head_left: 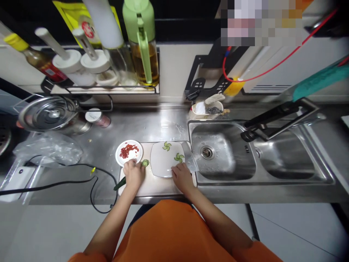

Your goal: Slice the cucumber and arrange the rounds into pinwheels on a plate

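Observation:
My left hand rests over the left part of a pale cutting board. Its bent fingers touch a small stack of cucumber slices. Partly under that wrist lies a dark green piece of cucumber. Fingers curled together, my right hand is at the lower right edge of a white square plate; what its fingertips hold, if anything, is hidden. Two pinwheels of cucumber slices, one upper and one right, lie on this plate. A cleaver lies just beyond my right hand.
Left of the board's top sits a round white plate with red dried berries. A double sink is at right, under a black faucet. Black cable, plastic bag and steel pot occupy the left.

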Tool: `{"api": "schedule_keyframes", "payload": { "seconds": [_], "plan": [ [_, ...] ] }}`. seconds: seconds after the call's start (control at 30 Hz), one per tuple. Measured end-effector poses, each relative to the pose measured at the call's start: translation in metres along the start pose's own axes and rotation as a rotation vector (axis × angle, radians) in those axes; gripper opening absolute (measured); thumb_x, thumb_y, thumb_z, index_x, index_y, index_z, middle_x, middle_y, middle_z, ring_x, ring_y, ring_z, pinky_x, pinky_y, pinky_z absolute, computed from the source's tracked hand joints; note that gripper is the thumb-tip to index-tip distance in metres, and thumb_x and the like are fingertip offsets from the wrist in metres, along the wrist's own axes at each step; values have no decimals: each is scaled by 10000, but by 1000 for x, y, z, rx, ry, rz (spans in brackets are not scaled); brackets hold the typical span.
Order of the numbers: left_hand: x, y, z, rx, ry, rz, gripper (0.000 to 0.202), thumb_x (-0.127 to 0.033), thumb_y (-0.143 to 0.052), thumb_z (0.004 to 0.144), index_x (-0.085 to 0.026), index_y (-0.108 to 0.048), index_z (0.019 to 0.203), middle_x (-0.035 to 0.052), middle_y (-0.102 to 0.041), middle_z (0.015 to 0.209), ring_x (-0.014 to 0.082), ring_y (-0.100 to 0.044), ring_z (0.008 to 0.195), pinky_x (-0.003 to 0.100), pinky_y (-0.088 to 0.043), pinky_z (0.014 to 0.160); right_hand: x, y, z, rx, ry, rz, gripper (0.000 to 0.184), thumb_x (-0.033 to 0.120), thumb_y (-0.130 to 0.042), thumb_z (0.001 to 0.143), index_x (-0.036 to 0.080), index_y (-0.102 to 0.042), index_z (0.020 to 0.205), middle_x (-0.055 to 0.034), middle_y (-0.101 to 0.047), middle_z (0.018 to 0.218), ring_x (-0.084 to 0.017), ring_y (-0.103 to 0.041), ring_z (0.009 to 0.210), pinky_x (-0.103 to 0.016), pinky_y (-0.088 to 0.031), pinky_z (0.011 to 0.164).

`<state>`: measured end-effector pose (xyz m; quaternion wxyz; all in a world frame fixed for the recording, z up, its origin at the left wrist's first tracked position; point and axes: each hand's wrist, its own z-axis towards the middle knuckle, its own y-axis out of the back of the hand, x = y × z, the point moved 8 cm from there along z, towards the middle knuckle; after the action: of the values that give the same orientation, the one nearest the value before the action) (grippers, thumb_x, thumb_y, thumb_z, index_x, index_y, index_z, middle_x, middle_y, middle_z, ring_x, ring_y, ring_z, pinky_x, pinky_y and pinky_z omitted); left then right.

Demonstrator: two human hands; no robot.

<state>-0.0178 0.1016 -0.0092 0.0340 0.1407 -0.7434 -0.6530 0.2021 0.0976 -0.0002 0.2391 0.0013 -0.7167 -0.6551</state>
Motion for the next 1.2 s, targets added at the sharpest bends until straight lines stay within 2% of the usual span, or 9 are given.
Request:
{"api": "schedule_keyframes", "payload": {
  "seconds": [0.2,0.33,0.5,0.67,0.77,0.87,0.97,1.07,1.2],
  "plan": [
    [4,-5,-1,-30,21,-50,237,-341,-536,808,-201,-710,889,117,-497,1072,281,-392,974,411,-342,818,1,-2,-2,35,-12,1,175,172,-492,873,175,-662,833,-64,-567,807,-206,-453,848,-310,-344,776],
    [8,-5,-1,-55,40,-149,188,-325,-570,786,-187,-694,815,105,-523,1011,270,-409,945,405,-353,812,1,-2,-1,50,-19,15,183,178,-485,874,182,-654,802,-64,-569,802,-207,-457,852,-315,-347,783],
    [9,5,1,-71,-48,-324,122,-294,-607,762,-191,-672,754,76,-575,912,238,-457,918,375,-385,816,4,-7,3,58,-27,160,175,170,-488,863,179,-653,805,-58,-589,789,-191,-487,816,-322,-368,803],
    [-19,20,-2,-26,-330,-512,51,-247,-610,755,-221,-654,755,29,-622,860,187,-520,882,326,-420,817,13,-10,16,12,-15,498,223,153,-520,813,174,-641,999,-67,-651,953,-185,-539,888,-354,-378,874],
    [-42,19,-4,49,-437,-576,50,-217,-593,762,-219,-643,765,16,-631,810,168,-547,836,307,-433,783,10,-16,25,32,-125,708,262,183,-536,790,186,-638,1031,-54,-658,1010,-163,-562,859,-315,-417,816],
    [-62,11,-3,116,-488,-604,56,-204,-584,767,-213,-638,759,10,-630,741,160,-560,785,293,-436,742,0,-24,27,97,-271,823,178,235,-551,771,190,-668,897,-22,-671,864,-138,-563,733,-266,-430,703],
    [-79,3,-2,135,-550,-582,68,-186,-578,772,-209,-641,762,14,-638,738,164,-561,786,303,-429,750,-13,-31,23,135,-379,840,115,245,-560,742,189,-660,746,7,-642,707,-124,-541,650,-243,-405,640],
    [-92,-4,-2,105,-659,-494,87,-201,-555,806,-202,-641,791,32,-634,760,174,-544,806,314,-413,750,-26,-38,17,134,-468,850,93,239,-564,712,188,-640,694,20,-612,644,-120,-526,614,-233,-387,604],
    [-104,-10,-10,20,-819,-335,156,-235,-492,865,-195,-629,803,49,-611,777,183,-509,842,330,-382,754,-36,-47,9,139,-589,837,62,226,-581,691,188,-607,733,43,-564,577,-115,-517,560,-220,-374,562]
  ]
}}
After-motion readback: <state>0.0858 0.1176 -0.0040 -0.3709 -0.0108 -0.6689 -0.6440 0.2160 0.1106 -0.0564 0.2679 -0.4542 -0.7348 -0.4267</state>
